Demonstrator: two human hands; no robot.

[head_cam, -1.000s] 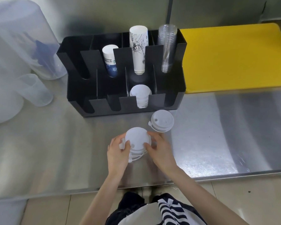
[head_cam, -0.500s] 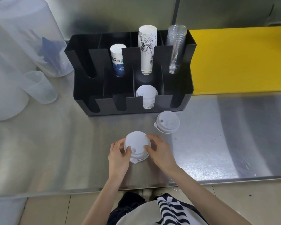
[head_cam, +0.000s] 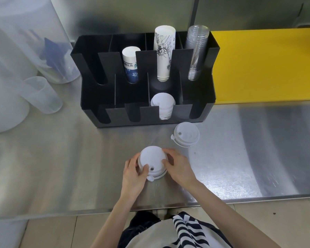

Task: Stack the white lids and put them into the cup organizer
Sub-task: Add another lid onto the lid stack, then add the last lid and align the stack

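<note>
This looks like a café or drinks-shop prep counter. A stainless steel worktop (head_cam: 61,167) carries a black cup organizer (head_cam: 213,72) stocked with paper cups (head_cam: 164,54), clear plastic cups (head_cam: 196,52) and lids (head_cam: 162,104).

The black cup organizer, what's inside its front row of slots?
In the black cup organizer, the front row shows one stack of white lids in the third slot from the left. The other front slots look dark; their floors are hidden behind the front wall.
</note>
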